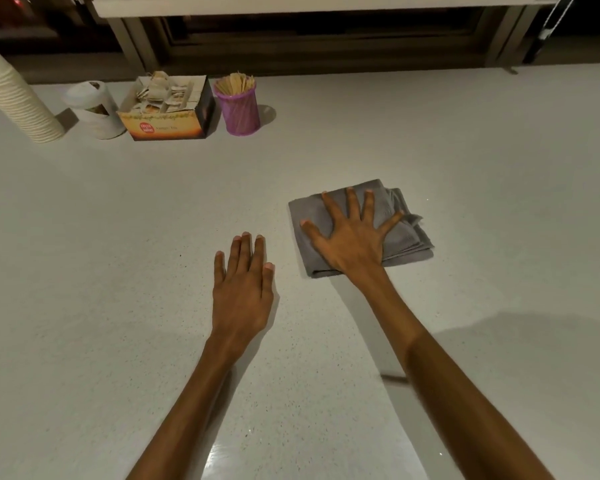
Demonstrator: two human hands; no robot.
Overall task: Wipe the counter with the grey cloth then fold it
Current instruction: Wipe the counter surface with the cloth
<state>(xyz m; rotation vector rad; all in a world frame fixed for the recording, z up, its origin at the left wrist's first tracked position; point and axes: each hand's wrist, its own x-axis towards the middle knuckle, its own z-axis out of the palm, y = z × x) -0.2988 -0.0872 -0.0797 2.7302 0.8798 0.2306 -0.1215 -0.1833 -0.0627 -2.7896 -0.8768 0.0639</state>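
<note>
The grey cloth [400,233] lies folded into a thick square on the pale speckled counter [118,237], right of centre. My right hand [352,233] rests flat on top of it, palm down, fingers spread wide. Its folded layers show along the right and near edges. My left hand [243,289] lies flat on the bare counter to the left of the cloth, fingers close together, holding nothing and a short gap away from the fabric.
At the back left stand a leaning stack of paper cups [18,98], a white container [96,110], an open box of tea bags [168,109] and a purple mesh cup of wooden stirrers [239,105]. A dark window ledge [326,53] borders the counter's far edge.
</note>
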